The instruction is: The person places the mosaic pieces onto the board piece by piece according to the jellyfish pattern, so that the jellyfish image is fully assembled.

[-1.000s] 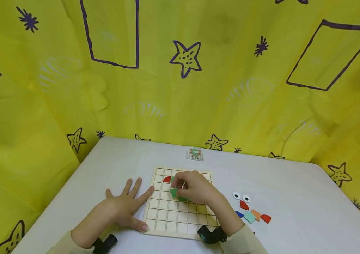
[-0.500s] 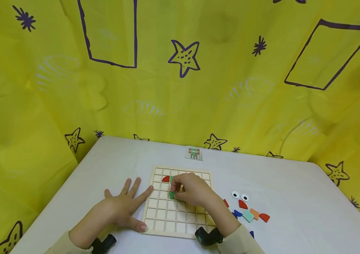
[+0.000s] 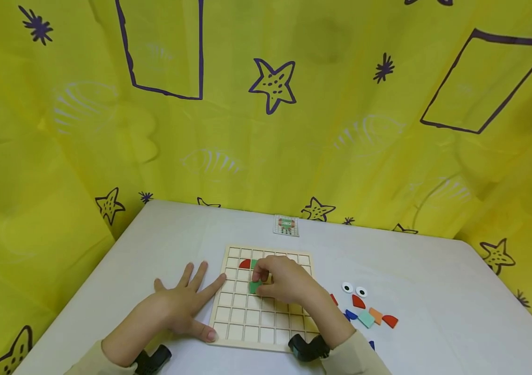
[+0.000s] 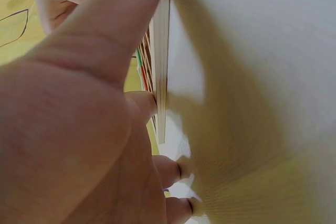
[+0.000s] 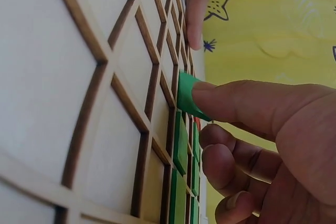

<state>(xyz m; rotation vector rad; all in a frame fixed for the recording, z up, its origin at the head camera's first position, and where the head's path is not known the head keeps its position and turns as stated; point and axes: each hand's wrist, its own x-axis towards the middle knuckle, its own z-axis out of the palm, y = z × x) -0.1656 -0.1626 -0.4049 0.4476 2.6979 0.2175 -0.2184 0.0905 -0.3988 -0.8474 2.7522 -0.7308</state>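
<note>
My right hand [image 3: 289,281] is over the upper middle of a wooden grid board [image 3: 237,332]. Between thumb and fingers it pinches a green square tile [image 5: 188,94], one edge of which meets the grid in the right wrist view. Other green tiles [image 5: 180,142] sit in cells beside it, partly covered by the hand in the head view. A red quarter-circle piece [image 3: 245,264] lies in a cell further up. With fingers spread, my left hand [image 3: 178,307] rests on the table, thumb and index finger touching the board's left edge.
Loose pieces lie right of the board: two white eye discs [image 3: 347,287], red quarter-circles [image 3: 358,302], a mint square [image 3: 366,318], an orange piece [image 3: 376,315] and blue pieces [image 3: 351,314]. A patterned card [image 3: 286,225] lies at the back, before a yellow curtain [image 3: 228,177].
The green tile in my right hand has gone from tilted to flatter over its cell, and the hand has dipped slightly. My left hand stays put.
</note>
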